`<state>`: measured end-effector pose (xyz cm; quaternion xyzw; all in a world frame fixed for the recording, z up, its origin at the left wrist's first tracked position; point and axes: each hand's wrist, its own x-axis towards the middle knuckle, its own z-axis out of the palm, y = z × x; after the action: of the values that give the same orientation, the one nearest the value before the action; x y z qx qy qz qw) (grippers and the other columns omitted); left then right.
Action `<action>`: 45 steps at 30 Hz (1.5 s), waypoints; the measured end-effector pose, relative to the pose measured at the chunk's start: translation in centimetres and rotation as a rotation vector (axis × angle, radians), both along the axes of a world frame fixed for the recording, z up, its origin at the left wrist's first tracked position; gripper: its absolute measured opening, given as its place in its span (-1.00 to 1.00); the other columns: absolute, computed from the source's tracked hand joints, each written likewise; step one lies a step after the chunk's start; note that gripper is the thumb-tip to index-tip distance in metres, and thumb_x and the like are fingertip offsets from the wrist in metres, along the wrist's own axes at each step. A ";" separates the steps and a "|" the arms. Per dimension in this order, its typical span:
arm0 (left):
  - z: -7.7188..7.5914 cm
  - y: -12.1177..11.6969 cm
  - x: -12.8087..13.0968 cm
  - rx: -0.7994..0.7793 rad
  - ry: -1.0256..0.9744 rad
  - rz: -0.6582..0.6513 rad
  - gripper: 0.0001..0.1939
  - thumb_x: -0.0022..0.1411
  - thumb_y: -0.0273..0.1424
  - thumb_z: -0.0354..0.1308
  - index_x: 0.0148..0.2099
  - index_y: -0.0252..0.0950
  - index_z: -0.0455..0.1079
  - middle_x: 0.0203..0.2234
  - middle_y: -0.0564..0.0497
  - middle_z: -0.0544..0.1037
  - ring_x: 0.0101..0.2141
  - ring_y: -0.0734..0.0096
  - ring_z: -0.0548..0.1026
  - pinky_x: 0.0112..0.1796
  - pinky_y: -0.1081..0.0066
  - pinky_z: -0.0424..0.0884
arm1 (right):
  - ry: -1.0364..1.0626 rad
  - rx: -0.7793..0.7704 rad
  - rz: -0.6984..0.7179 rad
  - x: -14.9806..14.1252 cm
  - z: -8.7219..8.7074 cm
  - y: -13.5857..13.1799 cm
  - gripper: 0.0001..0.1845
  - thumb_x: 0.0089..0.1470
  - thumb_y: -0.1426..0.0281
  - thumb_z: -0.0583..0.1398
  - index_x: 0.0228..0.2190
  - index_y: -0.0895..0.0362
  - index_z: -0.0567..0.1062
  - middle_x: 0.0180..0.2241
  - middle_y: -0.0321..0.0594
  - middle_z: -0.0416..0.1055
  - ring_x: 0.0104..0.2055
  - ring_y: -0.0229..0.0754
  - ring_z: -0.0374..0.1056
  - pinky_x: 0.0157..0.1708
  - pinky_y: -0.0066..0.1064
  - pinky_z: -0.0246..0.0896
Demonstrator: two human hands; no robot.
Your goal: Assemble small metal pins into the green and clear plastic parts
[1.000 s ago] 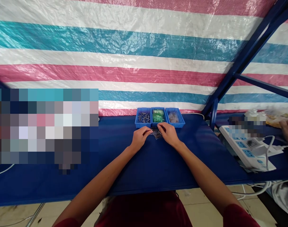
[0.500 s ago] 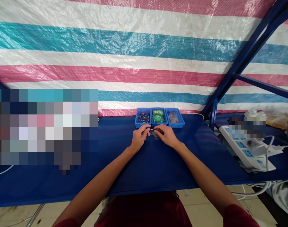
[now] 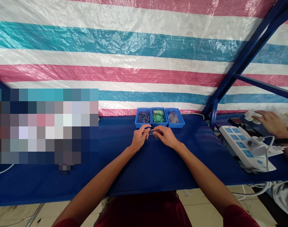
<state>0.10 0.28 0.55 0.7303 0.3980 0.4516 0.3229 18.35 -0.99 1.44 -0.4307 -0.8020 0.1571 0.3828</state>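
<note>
Clear plastic packet [image 3: 154,135] sits on the blue surface [image 3: 189,157] just near the three blue bins [image 3: 159,125]; I see left hand [image 3: 139,137] and right hand [image 3: 166,137] with fingers closed on it, and all bins hold parts left.

The small clear packet [image 3: 154,135] between the person's hands was partly hidden by the fingers [image 3: 144,130] and too small to make out. The contents of the right tray [image 3: 179,123] were too small to name. A blurred patch [image 3: 44,126] covered the table's [image 3: 158,170] left part. A co-worker's arm [image 3: 286,134] ran past the picture's right edge.
</note>
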 end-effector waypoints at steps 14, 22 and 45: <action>0.1 0.0 0.0 0.017 -0.067 0.049 -0.70 0.22 -0.19 0.10 -0.19 -0.32 0.48 -0.55 0.05 0.51 -0.64 0.58 0.28 -0.54 0.54 0.25 | 0.022 0.051 -0.030 0.1 0.3 -0.1 -0.67 0.27 0.24 -0.02 -0.33 0.12 0.46 -0.40 -0.20 0.46 -0.37 -0.20 0.37 -0.33 -0.42 0.20; 0.3 0.0 0.0 0.031 -0.025 0.079 -0.64 0.27 -0.17 0.03 -0.39 -0.33 0.42 -0.58 0.07 0.48 -0.65 0.59 0.29 -0.53 0.54 0.25 | 0.048 0.038 -0.062 -0.1 0.0 0.0 -0.68 0.24 0.19 0.02 -0.29 0.11 0.47 -0.43 -0.22 0.45 -0.42 -0.21 0.35 -0.39 -0.43 0.18; 0.1 -0.1 0.3 -0.018 -0.214 0.043 -0.72 0.26 -0.22 0.09 -0.23 -0.34 0.46 -0.46 0.01 0.56 -0.63 0.58 0.40 -0.59 0.57 0.32 | -0.041 -0.008 -0.034 -0.2 -0.4 0.2 -0.66 0.27 0.28 -0.02 -0.33 0.13 0.49 -0.39 -0.19 0.49 -0.35 -0.21 0.38 -0.31 -0.44 0.16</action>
<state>0.40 0.21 0.68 0.6662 0.3809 0.5303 0.3605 18.19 -0.83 1.06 -0.4490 -0.8016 0.1447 0.3672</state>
